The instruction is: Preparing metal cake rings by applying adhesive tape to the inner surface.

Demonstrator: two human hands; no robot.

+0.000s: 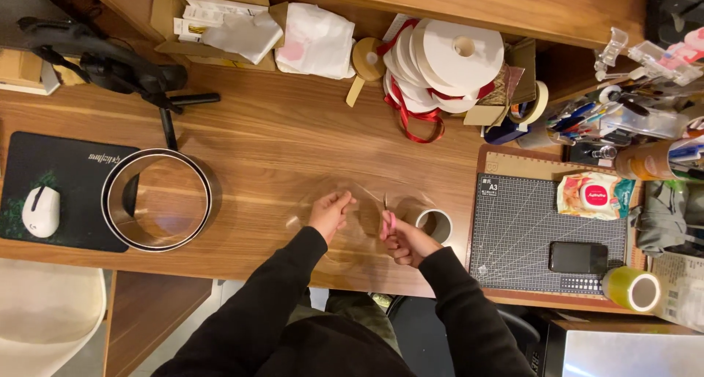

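Clear plastic sheet [359, 201], barely visible, lying flat-ish on the wooden tabletop [279, 142] near its front edge, right between both hands. Left hand [330, 212] pinching the sheet's edge, fingers closed on it. Right hand [405, 241] wrapped around pink-handled scissors [389, 221], blades pointing up into the sheet; can't really tell how far apart the blades are. Just beside the right hand, a roll of tape [435, 223] standing on the tabletop, looks partly under the sheet. Off to the left, a shiny metal ring [156, 199], half on a black mouse mat [59, 179] with a white mouse [40, 210] on it. Off to the right, a dark cutting mat [528, 230] carrying a black phone [578, 257], a pack of wet wipes [594, 195] and a yellowish tape roll [632, 289] at its corner. Further back, a stack of white ribbon spools [440, 65] with red ribbon [414, 116] trailing down, a white bag [315, 39], a cardboard box [213, 21], plus a black tripod-like stand [110, 65] at back left. Pens and clutter [631, 113] crammed at far right.
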